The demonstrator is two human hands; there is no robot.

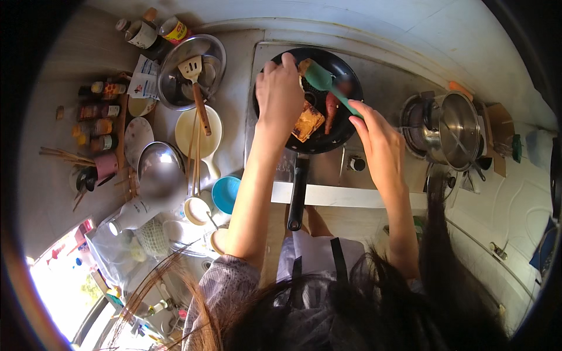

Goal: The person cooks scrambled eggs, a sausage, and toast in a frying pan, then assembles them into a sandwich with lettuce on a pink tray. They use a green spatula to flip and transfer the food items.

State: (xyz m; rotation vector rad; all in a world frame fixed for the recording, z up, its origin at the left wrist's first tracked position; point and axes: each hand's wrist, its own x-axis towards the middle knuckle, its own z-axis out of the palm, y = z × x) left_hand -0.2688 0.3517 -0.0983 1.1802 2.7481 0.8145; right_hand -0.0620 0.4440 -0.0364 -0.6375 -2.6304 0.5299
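Note:
A black frying pan (322, 142) sits on the stove, its handle pointing towards me. In it lie a browned, square piece of food (309, 121) and a reddish sausage-like piece (330, 112). My right hand (380, 138) grips the handle of a green spoon-shaped utensil (318, 77), whose head is over the far part of the pan beside another browned piece (304, 66). My left hand (281, 90) reaches over the pan's left side, fingers bent downwards. Its fingertips are partly hidden, so whether it holds something cannot be told.
Left of the stove stand a steel basin (192, 39) with a slotted turner (191, 69) across it, a cream pan (181, 131) with chopsticks, and a blue bowl (226, 193). A steel pot (454, 131) stands at the right. The frying pan's black handle (298, 193) juts past the stove's front edge.

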